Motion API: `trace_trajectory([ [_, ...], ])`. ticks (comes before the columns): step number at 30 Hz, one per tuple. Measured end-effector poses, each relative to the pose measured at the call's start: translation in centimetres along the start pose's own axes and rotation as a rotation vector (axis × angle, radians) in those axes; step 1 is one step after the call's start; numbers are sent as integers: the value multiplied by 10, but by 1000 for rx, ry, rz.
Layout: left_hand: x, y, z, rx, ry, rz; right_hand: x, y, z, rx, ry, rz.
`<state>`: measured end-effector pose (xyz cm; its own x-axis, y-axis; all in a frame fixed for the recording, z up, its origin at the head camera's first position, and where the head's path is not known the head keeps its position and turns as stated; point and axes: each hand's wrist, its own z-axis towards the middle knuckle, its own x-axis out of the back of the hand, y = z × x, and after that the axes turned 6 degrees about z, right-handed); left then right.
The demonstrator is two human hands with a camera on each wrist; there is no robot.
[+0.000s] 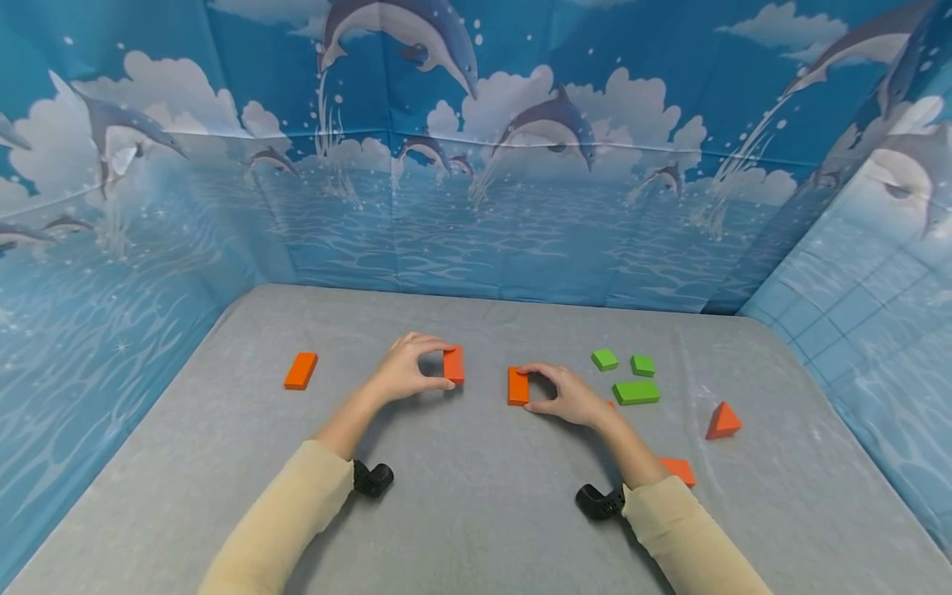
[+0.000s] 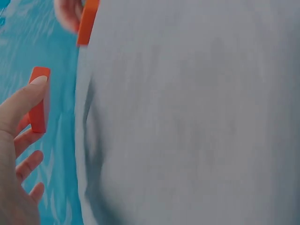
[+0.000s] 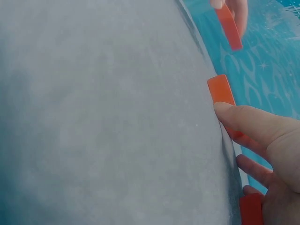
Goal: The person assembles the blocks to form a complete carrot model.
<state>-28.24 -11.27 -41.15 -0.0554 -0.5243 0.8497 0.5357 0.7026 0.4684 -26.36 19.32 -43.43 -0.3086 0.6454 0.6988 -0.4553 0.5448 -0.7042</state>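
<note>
Between thumb and fingertips, my left hand (image 1: 407, 369) pinches a red-orange rectangular block (image 1: 457, 365) by its two ends. The left wrist view shows the thumb on one face of this block (image 2: 39, 105), with the other fingers spread below. My right hand (image 1: 571, 397) pinches an orange rectangular block (image 1: 516, 387), thumb at the near end and a finger at the far end. In the right wrist view that orange block (image 3: 221, 89) is partly covered by the thumb. The two held blocks stand a short gap apart, both near the middle of the table.
Left on the grey table (image 1: 461, 512) lies another orange block (image 1: 301, 371). Right of my right hand are green blocks (image 1: 636, 392) and a red-orange triangular block (image 1: 724, 421). My right forearm partly covers a red-orange block (image 1: 680, 471). A dolphin-print curtain (image 1: 476, 223) stands behind the table.
</note>
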Motion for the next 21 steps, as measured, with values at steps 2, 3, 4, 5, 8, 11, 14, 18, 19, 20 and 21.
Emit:
trace_trajectory([
  [2,-8,7,4,-12,-19,-22,-1,0,0,-6,3,1],
  [3,-12,10,6,-20,-30,-34,-1,0,0,-9,5,4],
  [4,-16,13,8,-30,-41,-43,-2,0,0,-11,5,6],
  [5,-20,16,10,-36,-51,-44,-2,0,1,-14,5,6],
  [8,-30,22,14,-46,-73,-42,-2,-1,1,-20,4,14],
  [11,-38,26,17,-41,-78,-37,-2,-1,1,-18,0,20],
  [14,-43,27,20,-42,-82,-52,-2,-2,0,-16,2,26],
  [18,-49,27,23,-50,-93,-61,-2,-2,1,-23,6,21],
  [19,-51,28,24,-54,-94,-66,-2,-3,1,-23,6,20],
  [20,-52,28,24,-58,-94,-67,-2,-3,1,-22,7,17],
  [21,-53,28,24,-60,-94,-67,-2,-3,1,-19,6,16],
])
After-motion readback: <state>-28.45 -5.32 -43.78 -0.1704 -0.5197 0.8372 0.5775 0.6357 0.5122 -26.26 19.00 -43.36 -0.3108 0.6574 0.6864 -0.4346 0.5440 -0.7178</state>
